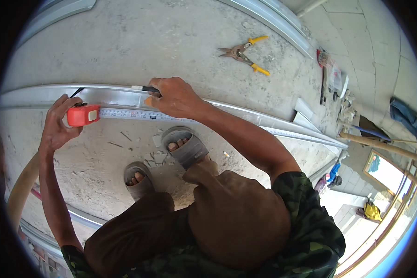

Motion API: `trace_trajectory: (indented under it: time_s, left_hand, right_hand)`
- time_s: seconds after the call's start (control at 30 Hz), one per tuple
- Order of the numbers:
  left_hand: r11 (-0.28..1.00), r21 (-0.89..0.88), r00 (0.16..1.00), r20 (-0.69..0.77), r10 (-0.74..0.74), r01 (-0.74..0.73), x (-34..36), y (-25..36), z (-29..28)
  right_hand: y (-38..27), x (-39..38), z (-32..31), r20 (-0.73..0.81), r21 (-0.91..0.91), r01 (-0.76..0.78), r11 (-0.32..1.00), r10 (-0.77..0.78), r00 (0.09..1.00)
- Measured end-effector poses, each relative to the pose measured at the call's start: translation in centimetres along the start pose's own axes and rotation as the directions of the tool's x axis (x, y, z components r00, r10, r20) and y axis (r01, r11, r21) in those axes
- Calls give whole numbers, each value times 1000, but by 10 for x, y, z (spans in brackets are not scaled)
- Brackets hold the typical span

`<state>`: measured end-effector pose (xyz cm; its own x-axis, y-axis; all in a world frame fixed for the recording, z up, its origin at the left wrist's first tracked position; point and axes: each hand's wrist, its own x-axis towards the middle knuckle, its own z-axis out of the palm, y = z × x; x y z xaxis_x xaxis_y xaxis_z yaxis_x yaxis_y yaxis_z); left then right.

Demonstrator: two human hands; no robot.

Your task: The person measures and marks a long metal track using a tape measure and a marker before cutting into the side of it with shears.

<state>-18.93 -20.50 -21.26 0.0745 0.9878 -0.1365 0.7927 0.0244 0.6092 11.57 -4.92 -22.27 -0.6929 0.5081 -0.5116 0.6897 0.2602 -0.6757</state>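
Observation:
My left hand (56, 121) is closed on a red tape measure (82, 116) near the left end of my view. Its pale blade (134, 114) stretches to the right along a long silver metal channel (111, 96) that lies across the floor. My right hand (175, 96) grips a slim dark marker with a pale tip section (142, 88) over the channel's upper edge, its fingers wrapped round the marker. Below the channel my two feet in grey sandals (184, 148) stand on the dusty floor.
Yellow-handled snips (242, 54) lie beyond the channel. More metal profiles (273, 21) lie at top and lower left. Small debris (158, 157) is by my feet. Wooden poles (363, 138), scattered tools, a bent metal offcut (305, 110) and blue fabric (401, 118) are at the right near a tiled surface.

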Motion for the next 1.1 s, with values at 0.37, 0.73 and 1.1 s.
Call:
trace_trajectory:
  time_s: [0.37, 0.73, 1.1]
  left_hand:
    - [957, -251, 988, 86, -127, 145, 13, -46, -4]
    - [963, -173, 963, 210, -170, 207, 24, -19, -16]
    - [963, -224, 967, 234, -98, 151, 39, 3, -6]
  right_hand:
    - [233, -279, -52, -707, 630, -407, 661, 705, 50]
    - [255, -312, -21, -182, 910, 368, 191, 982, -57]
    - [299, -308, -26, -271, 934, 261, 246, 961, 61]
